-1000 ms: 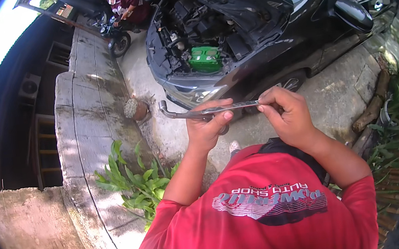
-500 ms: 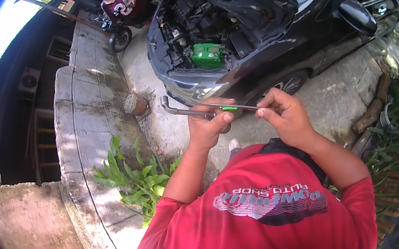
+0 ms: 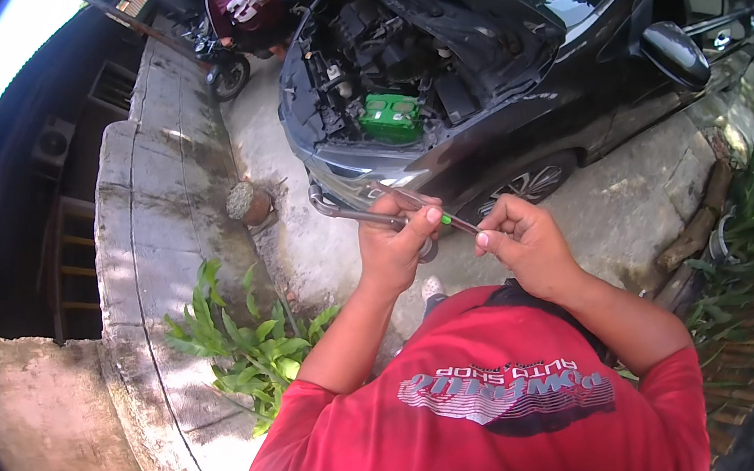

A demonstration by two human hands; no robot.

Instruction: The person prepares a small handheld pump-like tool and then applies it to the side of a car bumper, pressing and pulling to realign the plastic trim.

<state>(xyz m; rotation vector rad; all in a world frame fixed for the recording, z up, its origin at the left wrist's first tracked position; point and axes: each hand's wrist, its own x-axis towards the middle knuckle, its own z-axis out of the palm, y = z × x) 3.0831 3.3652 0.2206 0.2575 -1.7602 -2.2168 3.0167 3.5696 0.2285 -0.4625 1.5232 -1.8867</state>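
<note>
My left hand [image 3: 389, 257] is closed around an L-shaped socket wrench [image 3: 343, 209], whose bent grey end sticks out to the left. A thin, dark, stick-like tool [image 3: 463, 225] with a small bright green part [image 3: 447, 219] also passes between the left thumb and fingers. Its near right end is pinched by my right hand [image 3: 524, 241], thumb against fingertips, so it slants between the two hands. Its exact kind I cannot make out. Both hands are in front of my chest, short of the car's front corner.
Ahead stands a dark car [image 3: 480, 152] with its hood up and a green battery [image 3: 391, 118] in the engine bay. A person [image 3: 244, 12] and a motorcycle [image 3: 227, 75] are beyond it. Along the left runs a concrete wall [image 3: 156, 197], with a leafy plant [image 3: 263, 344] and concrete-filled post [image 3: 248, 203].
The thin tool has tilted, its right end now lower and nearer me. My right hand has come down and slightly left. The wrench stays in my left hand.
</note>
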